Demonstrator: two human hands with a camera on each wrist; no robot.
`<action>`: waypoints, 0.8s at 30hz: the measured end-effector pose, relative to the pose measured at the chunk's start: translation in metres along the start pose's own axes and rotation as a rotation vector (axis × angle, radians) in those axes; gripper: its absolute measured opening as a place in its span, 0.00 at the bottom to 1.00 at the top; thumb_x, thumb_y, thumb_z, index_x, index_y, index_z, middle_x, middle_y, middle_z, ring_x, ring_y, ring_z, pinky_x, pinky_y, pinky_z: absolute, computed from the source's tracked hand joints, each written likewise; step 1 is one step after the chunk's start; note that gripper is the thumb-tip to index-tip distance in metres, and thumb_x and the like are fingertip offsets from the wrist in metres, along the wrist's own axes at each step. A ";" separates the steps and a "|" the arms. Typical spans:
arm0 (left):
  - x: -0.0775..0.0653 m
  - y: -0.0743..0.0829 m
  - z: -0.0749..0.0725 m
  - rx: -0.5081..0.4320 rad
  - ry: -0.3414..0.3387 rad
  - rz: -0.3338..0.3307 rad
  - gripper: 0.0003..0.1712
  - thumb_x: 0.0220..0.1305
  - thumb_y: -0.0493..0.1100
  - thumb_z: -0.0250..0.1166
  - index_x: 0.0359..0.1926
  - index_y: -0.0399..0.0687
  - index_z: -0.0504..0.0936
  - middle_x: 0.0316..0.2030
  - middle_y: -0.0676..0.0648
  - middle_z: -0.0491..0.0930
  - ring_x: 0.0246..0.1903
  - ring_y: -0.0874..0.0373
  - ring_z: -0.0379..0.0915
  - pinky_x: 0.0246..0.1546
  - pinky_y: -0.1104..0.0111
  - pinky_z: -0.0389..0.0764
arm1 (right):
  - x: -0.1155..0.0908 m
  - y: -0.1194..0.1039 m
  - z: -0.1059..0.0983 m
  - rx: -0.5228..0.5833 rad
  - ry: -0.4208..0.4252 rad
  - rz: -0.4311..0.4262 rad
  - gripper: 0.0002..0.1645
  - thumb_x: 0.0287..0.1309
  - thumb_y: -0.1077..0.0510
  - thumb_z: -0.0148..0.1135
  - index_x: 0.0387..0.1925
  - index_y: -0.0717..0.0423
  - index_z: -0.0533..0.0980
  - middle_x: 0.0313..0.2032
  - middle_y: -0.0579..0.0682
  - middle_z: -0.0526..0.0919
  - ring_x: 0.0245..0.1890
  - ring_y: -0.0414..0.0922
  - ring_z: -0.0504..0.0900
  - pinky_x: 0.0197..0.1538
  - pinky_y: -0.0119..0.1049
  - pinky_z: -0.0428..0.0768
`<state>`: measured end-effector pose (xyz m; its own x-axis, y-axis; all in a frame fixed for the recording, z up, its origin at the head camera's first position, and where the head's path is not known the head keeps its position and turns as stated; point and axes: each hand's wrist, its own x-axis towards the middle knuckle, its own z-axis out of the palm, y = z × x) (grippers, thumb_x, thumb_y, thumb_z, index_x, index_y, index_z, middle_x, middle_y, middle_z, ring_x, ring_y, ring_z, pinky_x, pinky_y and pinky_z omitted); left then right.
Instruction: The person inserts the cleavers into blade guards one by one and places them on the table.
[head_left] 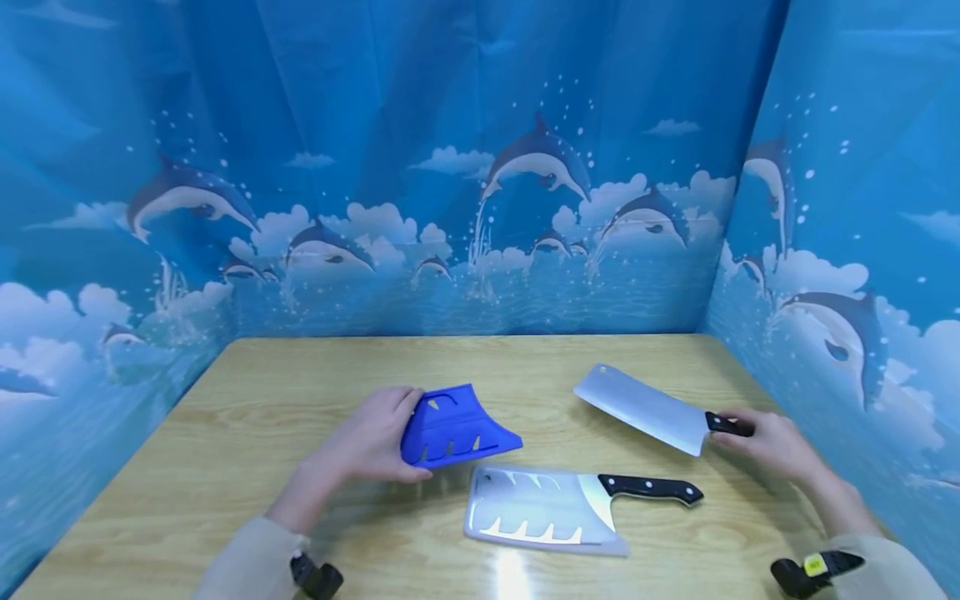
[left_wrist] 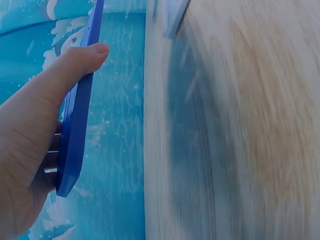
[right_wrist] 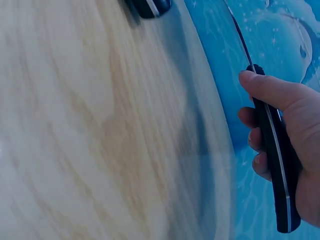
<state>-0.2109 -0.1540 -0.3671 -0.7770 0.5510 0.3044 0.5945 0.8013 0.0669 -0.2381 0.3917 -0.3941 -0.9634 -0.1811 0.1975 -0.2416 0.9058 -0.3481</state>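
Note:
My left hand (head_left: 381, 437) grips a blue plastic blade sheath (head_left: 453, 433) with cut-out slots, holding it above the table left of centre. In the left wrist view the thumb lies over one face of the sheath (left_wrist: 77, 135) and the fingers are behind it. My right hand (head_left: 772, 446) holds a cleaver (head_left: 645, 408) by its black handle (right_wrist: 272, 150), blade bare and pointing left, raised off the table. Between the hands and nearer to me lies a second cleaver (head_left: 648, 488), its blade inside a translucent white sheath (head_left: 536, 510) and its black handle pointing right.
The wooden table (head_left: 300, 367) carries these things, with its back edge against a blue dolphin-print curtain (head_left: 420, 167). More of that curtain hangs along the left and right sides. Small black devices are strapped at both wrists.

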 end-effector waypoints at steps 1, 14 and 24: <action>0.001 0.001 0.000 0.008 -0.005 0.009 0.65 0.31 0.69 0.72 0.62 0.28 0.62 0.54 0.33 0.69 0.55 0.40 0.65 0.58 0.52 0.66 | 0.000 -0.004 0.000 0.003 0.009 -0.009 0.31 0.50 0.46 0.67 0.45 0.68 0.77 0.39 0.68 0.80 0.39 0.65 0.77 0.38 0.58 0.75; 0.005 0.011 0.011 0.001 -0.006 0.087 0.64 0.31 0.69 0.72 0.63 0.30 0.61 0.55 0.35 0.68 0.55 0.42 0.64 0.59 0.53 0.65 | 0.010 -0.048 0.007 0.028 0.088 -0.175 0.24 0.48 0.51 0.69 0.43 0.64 0.79 0.38 0.61 0.82 0.37 0.59 0.80 0.37 0.52 0.77; 0.008 0.012 0.013 0.034 0.083 0.189 0.64 0.30 0.69 0.72 0.61 0.29 0.63 0.52 0.37 0.70 0.52 0.45 0.67 0.56 0.55 0.68 | 0.017 -0.078 0.011 0.007 0.102 -0.224 0.24 0.48 0.51 0.69 0.44 0.64 0.79 0.39 0.60 0.82 0.35 0.55 0.80 0.34 0.48 0.77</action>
<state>-0.2126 -0.1367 -0.3763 -0.6317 0.6725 0.3856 0.7196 0.6937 -0.0308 -0.2366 0.3141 -0.3735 -0.8690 -0.3373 0.3619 -0.4491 0.8447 -0.2911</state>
